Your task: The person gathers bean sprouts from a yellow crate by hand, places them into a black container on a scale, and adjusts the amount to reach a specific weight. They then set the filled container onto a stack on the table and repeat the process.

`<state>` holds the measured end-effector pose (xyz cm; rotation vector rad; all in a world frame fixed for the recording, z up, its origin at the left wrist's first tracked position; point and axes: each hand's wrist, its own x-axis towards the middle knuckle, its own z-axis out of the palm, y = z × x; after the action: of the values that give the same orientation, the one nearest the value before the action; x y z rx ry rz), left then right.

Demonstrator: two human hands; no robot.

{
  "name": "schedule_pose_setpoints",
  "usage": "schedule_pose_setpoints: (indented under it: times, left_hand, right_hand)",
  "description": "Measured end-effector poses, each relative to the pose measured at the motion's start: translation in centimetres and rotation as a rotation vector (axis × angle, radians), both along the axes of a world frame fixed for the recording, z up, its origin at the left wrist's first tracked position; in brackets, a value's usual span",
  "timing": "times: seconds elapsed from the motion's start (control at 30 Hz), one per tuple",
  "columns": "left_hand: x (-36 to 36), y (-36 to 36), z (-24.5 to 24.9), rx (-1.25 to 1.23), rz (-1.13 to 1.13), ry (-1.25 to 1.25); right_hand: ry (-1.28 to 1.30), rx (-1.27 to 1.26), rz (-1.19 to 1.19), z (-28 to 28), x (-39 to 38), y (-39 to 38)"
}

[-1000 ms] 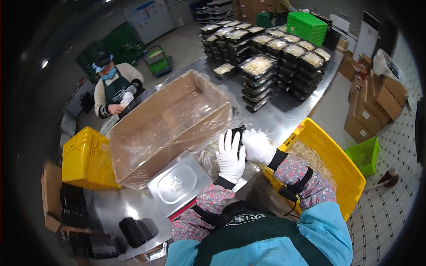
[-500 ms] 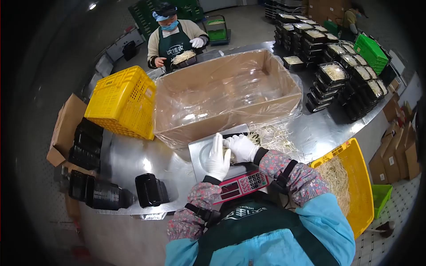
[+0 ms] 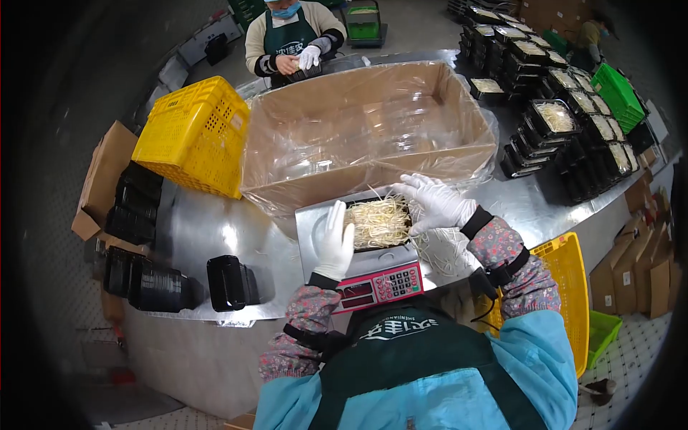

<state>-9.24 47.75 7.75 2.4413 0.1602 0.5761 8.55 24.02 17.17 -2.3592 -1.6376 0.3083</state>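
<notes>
A black plastic tray heaped with bean sprouts (image 3: 378, 222) rests on the metal platform of a scale (image 3: 309, 231), whose red keypad panel (image 3: 380, 288) faces me. At the tray's left side is my left hand (image 3: 334, 244), white-gloved, fingers stretched upward and thumb by the rim. My right hand (image 3: 437, 203), also gloved, has its fingers spread over the tray's upper right corner, thumb near the right edge. Both hands are open. Loose sprouts (image 3: 446, 252) lie scattered on the table to the right of the scale.
Behind the scale stands a large plastic-lined cardboard box (image 3: 315, 188). A yellow crate (image 3: 188, 136) is at left, with stacked empty black trays (image 3: 229, 284) nearer me. Filled trays (image 3: 552, 118) are stacked at right. Another yellow crate (image 3: 579, 308) is beside my right arm. A co-worker (image 3: 290, 36) stands opposite.
My hands have moved apart, the right one up and to the right, uncovering the heaped sprouts. The co-worker's gloved hand has come down onto a tray. The view has shifted slightly.
</notes>
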Motion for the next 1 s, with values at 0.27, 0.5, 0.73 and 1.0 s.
schedule_pose_setpoints:
  times: [0.27, 0.5, 0.73, 1.0]
  left_hand:
    - [-0.9, 3.1, 5.1, -0.048, 0.045, -0.106]
    - [2.5, -2.1, 1.8, 0.352, -0.086, 0.107]
    - [2.5, -2.6, 0.4, 0.163, 0.067, -0.014]
    - [2.4, -2.6, -0.6, 0.359, 0.07, 0.027]
  right_hand:
    - [-0.032, 0.218, -0.145, -0.5, 1.9, -1.5]
    - [-0.08, -0.11, 0.044, -2.2, -0.6, 4.4]
    - [0.004, 0.036, -0.057, -4.3, 0.6, 1.9]
    - [0.29, 0.327, -0.322, -2.7, 3.1, -2.0]
